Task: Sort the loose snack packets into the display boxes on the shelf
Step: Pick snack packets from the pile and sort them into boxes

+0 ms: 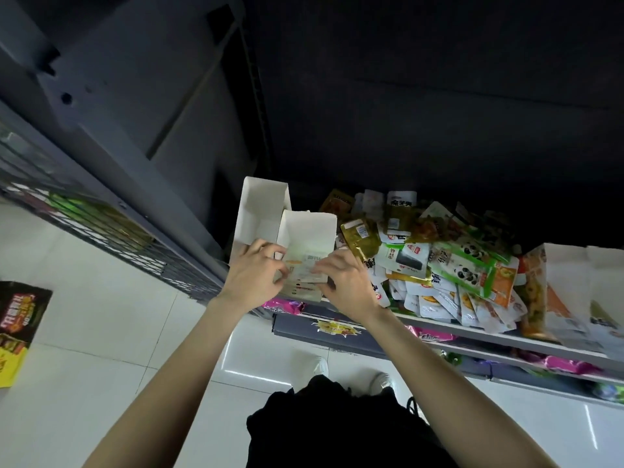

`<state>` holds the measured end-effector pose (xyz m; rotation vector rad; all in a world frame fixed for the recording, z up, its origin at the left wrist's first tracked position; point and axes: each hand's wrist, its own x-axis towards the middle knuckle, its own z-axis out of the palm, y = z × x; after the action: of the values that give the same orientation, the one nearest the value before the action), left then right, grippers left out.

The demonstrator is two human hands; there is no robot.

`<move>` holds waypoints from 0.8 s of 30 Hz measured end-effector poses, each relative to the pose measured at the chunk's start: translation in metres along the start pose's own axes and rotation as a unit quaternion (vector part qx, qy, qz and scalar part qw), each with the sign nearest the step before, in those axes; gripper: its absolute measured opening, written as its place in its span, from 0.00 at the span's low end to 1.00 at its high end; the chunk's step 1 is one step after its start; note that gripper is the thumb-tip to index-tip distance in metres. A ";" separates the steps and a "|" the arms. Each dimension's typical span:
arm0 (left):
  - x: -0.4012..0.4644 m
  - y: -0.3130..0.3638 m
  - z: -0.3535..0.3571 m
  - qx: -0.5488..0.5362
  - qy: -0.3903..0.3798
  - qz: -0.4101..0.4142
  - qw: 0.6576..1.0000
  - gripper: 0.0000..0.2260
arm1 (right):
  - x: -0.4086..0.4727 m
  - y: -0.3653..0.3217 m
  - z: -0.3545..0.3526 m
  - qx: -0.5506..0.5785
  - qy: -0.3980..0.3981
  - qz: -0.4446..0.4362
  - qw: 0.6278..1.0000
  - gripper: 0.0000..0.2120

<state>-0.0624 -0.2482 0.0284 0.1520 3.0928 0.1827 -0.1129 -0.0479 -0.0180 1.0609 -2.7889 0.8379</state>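
Two white display boxes stand at the shelf's left end: a taller one (258, 201) behind and a second one (310, 231) in front, its open side toward me. Both my hands hold a small stack of white snack packets (302, 275) at the front box's mouth. My left hand (253, 275) pinches the stack's left edge. My right hand (341, 282) grips its right edge with curled fingers. To the right on the shelf (472, 336) lies a heap of loose packets (449, 261) in gold, white, green panda and orange prints.
More display boxes (574, 292) stand at the shelf's right end. A lower shelf (506, 366) holds pink packets. A dark shelf underside hangs overhead. A wire mesh rack (111, 231) runs on the left. A dark and yellow bag (20, 319) lies on the white tiled floor.
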 end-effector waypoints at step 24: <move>0.109 0.167 0.010 -0.267 0.060 -0.009 0.962 0.12 | -0.048 0.127 -0.119 0.028 0.071 0.200 0.977 0.08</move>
<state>-0.1545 -0.0716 0.0350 0.0933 3.0194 1.0416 -0.1732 0.1193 0.0133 0.4218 -2.9092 0.9861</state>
